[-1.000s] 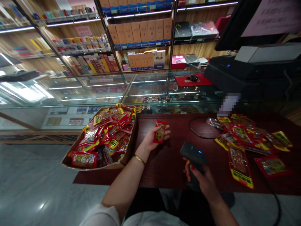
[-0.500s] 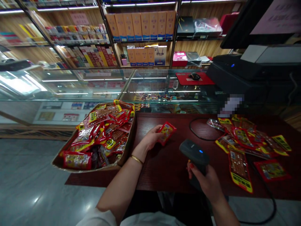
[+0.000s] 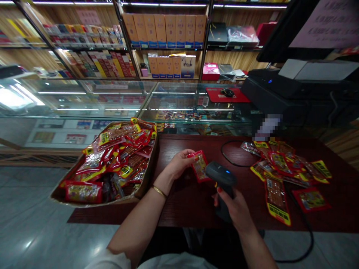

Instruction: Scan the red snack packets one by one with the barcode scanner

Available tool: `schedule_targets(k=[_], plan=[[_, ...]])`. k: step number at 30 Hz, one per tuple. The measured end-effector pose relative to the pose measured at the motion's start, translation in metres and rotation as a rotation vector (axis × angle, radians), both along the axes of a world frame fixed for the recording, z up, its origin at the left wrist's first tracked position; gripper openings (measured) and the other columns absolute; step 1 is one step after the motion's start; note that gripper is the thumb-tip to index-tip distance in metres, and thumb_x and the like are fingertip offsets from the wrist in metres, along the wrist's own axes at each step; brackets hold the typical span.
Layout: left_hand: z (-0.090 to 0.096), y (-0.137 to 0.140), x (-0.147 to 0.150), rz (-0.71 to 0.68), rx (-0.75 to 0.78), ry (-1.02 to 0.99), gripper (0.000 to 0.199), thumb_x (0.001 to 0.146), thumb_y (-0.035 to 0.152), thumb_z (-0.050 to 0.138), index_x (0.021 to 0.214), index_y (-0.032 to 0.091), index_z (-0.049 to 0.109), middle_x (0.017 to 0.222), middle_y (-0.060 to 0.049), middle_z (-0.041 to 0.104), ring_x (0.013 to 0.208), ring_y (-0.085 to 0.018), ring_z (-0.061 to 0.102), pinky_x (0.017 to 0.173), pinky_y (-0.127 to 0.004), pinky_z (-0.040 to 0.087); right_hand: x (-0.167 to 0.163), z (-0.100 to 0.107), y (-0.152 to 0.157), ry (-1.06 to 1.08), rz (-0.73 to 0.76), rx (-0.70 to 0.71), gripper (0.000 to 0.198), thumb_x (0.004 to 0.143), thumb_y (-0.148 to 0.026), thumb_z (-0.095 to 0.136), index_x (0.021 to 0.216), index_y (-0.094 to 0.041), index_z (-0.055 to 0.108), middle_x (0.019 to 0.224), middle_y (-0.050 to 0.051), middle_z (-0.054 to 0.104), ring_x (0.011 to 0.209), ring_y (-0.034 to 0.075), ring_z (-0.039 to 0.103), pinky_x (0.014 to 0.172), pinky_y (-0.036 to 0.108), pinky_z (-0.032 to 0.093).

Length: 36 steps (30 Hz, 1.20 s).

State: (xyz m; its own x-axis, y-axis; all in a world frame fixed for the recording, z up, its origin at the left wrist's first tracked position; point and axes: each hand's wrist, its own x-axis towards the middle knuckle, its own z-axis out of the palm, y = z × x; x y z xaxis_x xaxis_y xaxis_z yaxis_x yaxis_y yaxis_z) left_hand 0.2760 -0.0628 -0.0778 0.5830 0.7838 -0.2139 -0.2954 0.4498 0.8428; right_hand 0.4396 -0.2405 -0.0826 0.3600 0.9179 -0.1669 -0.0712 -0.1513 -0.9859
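Person at the table's got both hands busy. Right grip is wrapped around the handle of a dark scanner with a small blue light on top. Left grip, the one with the gold bracelet on its wrist, is pinching a red packet by its left edge, thumb on top, so most of the packet pokes out past the fingertips toward the scanner. Scanner's head overlaps the packet's right side from where I'm standing; can't tell if they actually touch.

All this is over a dark red table. Left of the hands there's a cardboard box heaped with red and yellow snack packs, and right of them a loose pile of similar ones, with a black cable running past.

Behind the table is a glass case with a mouse on a red mat, then a monitor off to the right. Furthest back, shelves with a row of tan boxes.
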Motion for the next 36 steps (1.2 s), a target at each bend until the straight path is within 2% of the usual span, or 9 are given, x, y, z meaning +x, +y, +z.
schedule_targets(k=[2,5,7,12,14,17,23,31,36], plan=[[-0.001,-0.003,0.004,0.057,-0.082,-0.081,0.042,0.064,0.03,0.094,0.093,0.017,0.067,0.086,-0.002,0.075,0.07,-0.013,0.068,0.068,-0.024,0.054,-0.009,-0.001,0.006,0.007,0.02,-0.002,0.056,0.074,-0.074,0.078,0.079,-0.02,0.067,0.05,0.001,0.066,0.052,0.02,0.066,0.068,0.036,0.06],[-0.005,-0.008,0.009,-0.067,-0.153,-0.142,0.047,0.064,0.016,0.087,0.108,0.018,0.069,0.104,-0.007,0.078,0.078,-0.017,0.072,0.072,-0.028,0.058,-0.017,-0.005,0.012,0.001,0.019,-0.004,0.059,0.074,-0.077,0.076,0.082,-0.02,0.067,0.051,0.001,0.067,0.053,0.021,0.067,0.069,0.036,0.06],[-0.008,-0.006,0.01,-0.082,-0.149,-0.139,0.053,0.062,0.008,0.082,0.113,0.018,0.068,0.107,-0.009,0.078,0.08,-0.019,0.073,0.075,-0.031,0.059,-0.015,-0.005,0.011,-0.016,-0.002,-0.012,0.059,0.075,-0.077,0.075,0.085,-0.02,0.067,0.053,0.0,0.067,0.056,0.022,0.069,0.069,0.035,0.059],[-0.013,0.011,0.005,0.217,-0.118,-0.088,0.035,0.073,0.007,0.073,0.106,0.016,0.067,0.093,-0.006,0.077,0.076,-0.018,0.074,0.076,-0.033,0.063,0.0,0.005,-0.008,-0.32,-0.063,-0.083,0.054,0.082,-0.073,0.071,0.089,-0.02,0.072,0.061,0.003,0.071,0.061,0.023,0.069,0.064,0.032,0.052],[-0.013,0.015,0.003,0.238,-0.126,-0.102,0.03,0.078,0.009,0.07,0.108,0.016,0.068,0.095,-0.007,0.077,0.078,-0.019,0.074,0.077,-0.035,0.064,0.002,0.01,-0.017,-0.488,-0.047,-0.082,0.053,0.084,-0.074,0.066,0.086,-0.021,0.072,0.062,0.004,0.07,0.06,0.024,0.067,0.064,0.033,0.051],[-0.013,0.017,0.002,0.227,-0.139,-0.114,0.028,0.084,0.01,0.067,0.111,0.017,0.067,0.098,-0.007,0.078,0.08,-0.019,0.075,0.077,-0.036,0.065,0.001,0.011,-0.024,-0.598,-0.003,-0.058,0.05,0.087,-0.072,0.062,0.08,-0.023,0.071,0.059,0.004,0.068,0.056,0.024,0.065,0.065,0.034,0.051],[-0.019,0.02,0.002,0.217,-0.164,-0.095,0.031,0.085,0.008,0.066,0.114,0.018,0.067,0.099,-0.008,0.078,0.081,-0.02,0.075,0.081,-0.042,0.065,-0.002,-0.001,-0.034,-0.559,0.045,-0.106,0.049,0.091,-0.071,0.057,0.081,-0.024,0.068,0.057,0.001,0.065,0.053,0.022,0.063,0.06,0.031,0.05],[-0.019,0.019,0.003,0.22,-0.129,-0.095,0.027,0.085,0.007,0.066,0.11,0.017,0.069,0.096,-0.008,0.077,0.079,-0.019,0.075,0.077,-0.037,0.064,0.0,-0.003,-0.044,-0.543,0.042,-0.12,0.052,0.093,-0.071,0.055,0.086,-0.022,0.07,0.058,-0.001,0.065,0.056,0.021,0.065,0.061,0.03,0.05],[-0.017,0.018,0.005,0.248,-0.122,-0.054,0.028,0.081,0.012,0.074,0.109,0.015,0.072,0.097,-0.01,0.079,0.085,-0.022,0.075,0.087,-0.041,0.062,0.002,-0.003,-0.044,-0.563,0.059,-0.137,0.056,0.093,-0.074,0.053,0.089,-0.021,0.071,0.058,0.0,0.066,0.057,0.022,0.067,0.062,0.03,0.051]])
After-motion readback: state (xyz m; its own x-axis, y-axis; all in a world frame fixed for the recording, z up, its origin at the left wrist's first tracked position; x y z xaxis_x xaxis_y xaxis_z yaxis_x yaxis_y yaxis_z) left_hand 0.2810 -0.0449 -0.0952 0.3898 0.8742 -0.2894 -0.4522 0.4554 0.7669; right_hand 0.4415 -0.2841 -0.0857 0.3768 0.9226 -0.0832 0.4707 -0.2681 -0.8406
